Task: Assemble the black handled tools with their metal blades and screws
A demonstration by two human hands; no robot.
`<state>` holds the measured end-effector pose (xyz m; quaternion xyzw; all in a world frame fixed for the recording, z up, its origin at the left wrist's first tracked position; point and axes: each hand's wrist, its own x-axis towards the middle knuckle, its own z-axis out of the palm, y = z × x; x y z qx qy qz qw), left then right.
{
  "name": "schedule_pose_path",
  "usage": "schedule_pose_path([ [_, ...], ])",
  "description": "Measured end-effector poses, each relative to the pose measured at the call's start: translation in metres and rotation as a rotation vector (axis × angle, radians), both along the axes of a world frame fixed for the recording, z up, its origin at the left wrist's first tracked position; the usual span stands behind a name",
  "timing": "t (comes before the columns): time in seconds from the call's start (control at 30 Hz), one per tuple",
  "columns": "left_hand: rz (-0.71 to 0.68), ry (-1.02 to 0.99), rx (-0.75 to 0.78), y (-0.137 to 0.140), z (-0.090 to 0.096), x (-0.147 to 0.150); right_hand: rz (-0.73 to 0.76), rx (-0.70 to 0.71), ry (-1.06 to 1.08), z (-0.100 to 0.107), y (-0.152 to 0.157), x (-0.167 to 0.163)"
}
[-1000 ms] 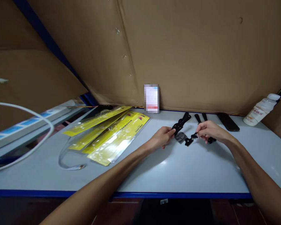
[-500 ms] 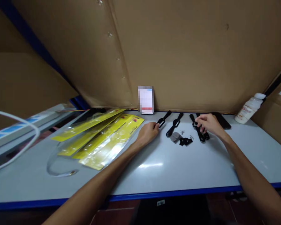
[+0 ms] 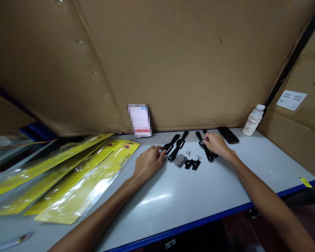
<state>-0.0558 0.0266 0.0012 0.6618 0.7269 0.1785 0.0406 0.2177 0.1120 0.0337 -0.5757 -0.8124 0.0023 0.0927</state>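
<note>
My left hand point(image 3: 150, 161) rests on the table, its fingers closed on the lower end of a black spokeshave body point(image 3: 172, 141). Beside that lies a second black body point(image 3: 175, 152), touched by neither hand. Farther right, my right hand point(image 3: 215, 143) pinches at the middle of another spokeshave point(image 3: 208, 154); its fingertips hide part of the metal there. One more spokeshave point(image 3: 205, 132) lies partly under this hand. Between the hands are grey blades point(image 3: 180, 160), black cap plates point(image 3: 192, 164), a small silver screw point(image 3: 188, 153) and another screw point(image 3: 198, 157).
Yellow-and-clear packages point(image 3: 86, 175) overlap on the left. A lit phone point(image 3: 141, 120) leans against the cardboard wall point(image 3: 173, 63). To the right are a dark phone point(image 3: 228, 135), a white-capped bottle point(image 3: 253, 120) and a cardboard box point(image 3: 296, 133). A blue edge point(image 3: 183, 227) borders the table front.
The view has swung to the right, so everything appears farther left. My right hand stays at the same spokeshave, fingers lower against its middle. My left hand remains at the leftmost body.
</note>
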Motion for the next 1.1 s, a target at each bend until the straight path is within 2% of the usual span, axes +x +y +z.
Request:
schedule_pose_path([
  [0.1, -0.116, 0.021, 0.078, -0.001, -0.003, 0.004, 0.053, 0.02, -0.035, -0.008, -0.006, -0.011],
  [0.23, -0.264, -0.073, 0.161, -0.004, -0.006, 0.009, 0.079, 0.034, -0.055, -0.014, -0.009, -0.019],
  [0.4, -0.363, -0.172, 0.138, -0.007, -0.01, 0.013, 0.073, 0.014, -0.034, -0.016, -0.005, -0.019],
  [0.57, -0.43, -0.175, 0.123, -0.006, -0.017, 0.012, 0.059, -0.016, -0.086, -0.013, -0.005, -0.017],
  [0.67, -0.441, -0.16, 0.119, -0.006, -0.019, 0.013, 0.072, -0.011, -0.159, -0.009, -0.008, -0.017],
  [0.8, -0.393, -0.2, 0.226, -0.007, -0.013, 0.017, 0.112, -0.041, -0.208, -0.006, -0.009, -0.016],
  [0.93, -0.342, -0.253, 0.334, -0.01, -0.001, 0.02, 0.175, -0.049, -0.189, -0.007, -0.006, -0.014],
  [1.1, -0.331, -0.282, 0.384, -0.014, 0.005, 0.02, 0.19, -0.052, -0.139, -0.01, -0.004, -0.013],
])
